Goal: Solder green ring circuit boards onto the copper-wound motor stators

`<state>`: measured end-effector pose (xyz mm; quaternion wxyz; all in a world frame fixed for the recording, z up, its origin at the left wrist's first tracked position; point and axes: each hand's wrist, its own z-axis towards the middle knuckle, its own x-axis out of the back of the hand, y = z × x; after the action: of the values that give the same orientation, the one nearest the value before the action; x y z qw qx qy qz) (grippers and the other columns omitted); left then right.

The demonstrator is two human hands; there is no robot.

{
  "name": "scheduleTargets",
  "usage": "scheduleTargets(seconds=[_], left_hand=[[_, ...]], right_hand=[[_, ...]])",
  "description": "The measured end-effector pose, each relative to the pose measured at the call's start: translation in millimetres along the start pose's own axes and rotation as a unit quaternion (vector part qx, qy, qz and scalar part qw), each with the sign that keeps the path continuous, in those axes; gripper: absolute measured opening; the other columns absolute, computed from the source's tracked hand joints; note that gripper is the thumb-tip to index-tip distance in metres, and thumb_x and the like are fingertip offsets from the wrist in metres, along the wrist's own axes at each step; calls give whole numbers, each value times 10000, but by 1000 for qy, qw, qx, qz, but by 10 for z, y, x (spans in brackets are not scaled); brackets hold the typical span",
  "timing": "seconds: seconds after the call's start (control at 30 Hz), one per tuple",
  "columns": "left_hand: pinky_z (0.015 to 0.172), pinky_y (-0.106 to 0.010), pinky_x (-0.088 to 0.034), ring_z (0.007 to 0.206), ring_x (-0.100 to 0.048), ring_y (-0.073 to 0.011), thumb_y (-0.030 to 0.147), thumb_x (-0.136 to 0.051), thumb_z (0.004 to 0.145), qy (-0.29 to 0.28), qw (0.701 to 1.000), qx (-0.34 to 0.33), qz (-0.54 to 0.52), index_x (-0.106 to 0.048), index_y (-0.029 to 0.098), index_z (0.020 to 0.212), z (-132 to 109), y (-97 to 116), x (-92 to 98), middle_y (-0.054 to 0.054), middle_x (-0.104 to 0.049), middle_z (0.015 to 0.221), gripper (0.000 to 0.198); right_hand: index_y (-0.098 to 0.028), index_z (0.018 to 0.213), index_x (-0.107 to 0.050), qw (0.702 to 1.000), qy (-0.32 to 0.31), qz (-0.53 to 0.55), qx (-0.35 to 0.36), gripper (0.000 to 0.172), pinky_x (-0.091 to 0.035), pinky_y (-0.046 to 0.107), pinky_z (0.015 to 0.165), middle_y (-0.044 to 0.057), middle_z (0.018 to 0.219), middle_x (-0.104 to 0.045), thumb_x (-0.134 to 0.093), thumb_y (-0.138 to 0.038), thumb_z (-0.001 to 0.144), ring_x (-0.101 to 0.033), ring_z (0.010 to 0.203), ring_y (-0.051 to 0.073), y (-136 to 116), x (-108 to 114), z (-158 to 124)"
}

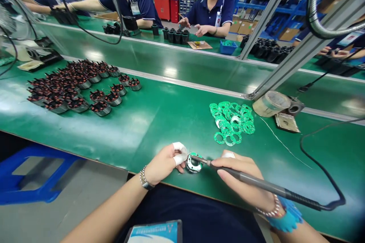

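Note:
My right hand (245, 174) grips a soldering iron (256, 184) like a pen. The iron's tip rests on a green ring-shaped circuit board (199, 156), which sits on top of a motor stator (194, 170) near the table's front edge. At the stator's left side, my left hand (167, 161) has its white-covered fingertips closed against it. A thin strand shows above those fingers, too fine to name surely. More ring-shaped circuit boards (228, 117) lie in a loose heap beyond my right hand.
Many stators with copper windings (71, 83) stand at the left. To the right are a roll of tape (270, 103), a small tray (286, 122), a loose wire (278, 138) and the iron's cable (319, 163). Co-workers sit behind the metal rail (171, 79). A blue stool (31, 178) stands below.

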<state>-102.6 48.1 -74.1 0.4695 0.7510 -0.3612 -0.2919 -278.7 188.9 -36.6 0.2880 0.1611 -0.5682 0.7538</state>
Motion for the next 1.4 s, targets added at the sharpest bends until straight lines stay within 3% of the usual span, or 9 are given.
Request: scheduleTargets(seconds=[0.27,0.43,0.63,0.7,0.87,0.97,1.07,1.23,1.4], left_hand=[[521,-212,-443,490,-532,-82,248,-547,747,3,1000,-5,-2,-487,147,725,10,-19,-1,28,-532,573,120],[519,-206,-441,489,-527,-78,268,-552,752,3,1000,-5,-1,-484,143,734,7,-23,-6,28,-527,573,143],[528,-216,-447,488,-527,-82,286,-563,746,3,1000,-9,-4,-483,143,739,2,2,-10,26,-527,576,163],[568,-234,-463,545,-550,-97,322,-534,777,0,1000,-12,1,-502,137,770,-35,7,15,4,-546,627,188],[695,-265,-467,734,-564,-135,302,-592,745,-12,993,-39,112,-555,142,965,-178,-53,95,-47,-603,846,275],[699,-258,-454,726,-559,-137,247,-617,714,0,986,-47,162,-598,143,824,-208,-97,87,-31,-619,801,153],[682,-250,-447,668,-556,-123,226,-625,703,29,995,-44,90,-577,135,722,-192,-100,35,-9,-606,688,104],[667,-249,-465,618,-575,-107,224,-702,637,25,996,-25,-87,-587,124,836,-159,-69,-69,-11,-632,699,251],[570,-217,-462,524,-536,-81,297,-670,687,35,996,-7,-87,-613,100,758,-101,-76,-106,5,-577,601,217]], right_hand=[[-198,929,-646,1000,8,-3,4,179,-441,259,542,26,691,-619,-546,-147,790,-541,592,131,21,33,-19],[-201,1003,-589,998,25,-11,60,191,-472,253,602,28,743,-624,-549,-184,818,-578,648,134,68,-3,84],[-176,1048,-473,979,-170,-16,115,318,-477,274,793,72,1009,-583,-592,-134,757,-556,920,158,98,-131,371],[-176,1059,-459,975,-189,-22,113,325,-464,282,824,76,1025,-567,-576,-112,762,-532,960,161,119,-163,391],[-184,1089,-441,988,-112,-65,85,372,-471,324,772,82,965,-548,-615,-202,760,-493,915,193,169,-251,236],[-181,1094,-435,992,-68,-84,60,391,-470,333,750,79,939,-536,-627,-221,755,-478,883,200,166,-322,129],[-180,1091,-431,994,-29,-93,46,409,-465,334,742,74,916,-529,-644,-223,744,-467,883,210,148,-403,70],[-185,1052,-431,994,24,-99,43,371,-458,323,685,53,854,-521,-639,-248,751,-462,799,197,127,-508,27],[-182,1058,-431,994,32,-104,30,389,-453,332,708,60,885,-524,-648,-258,744,-468,806,197,131,-492,32]])
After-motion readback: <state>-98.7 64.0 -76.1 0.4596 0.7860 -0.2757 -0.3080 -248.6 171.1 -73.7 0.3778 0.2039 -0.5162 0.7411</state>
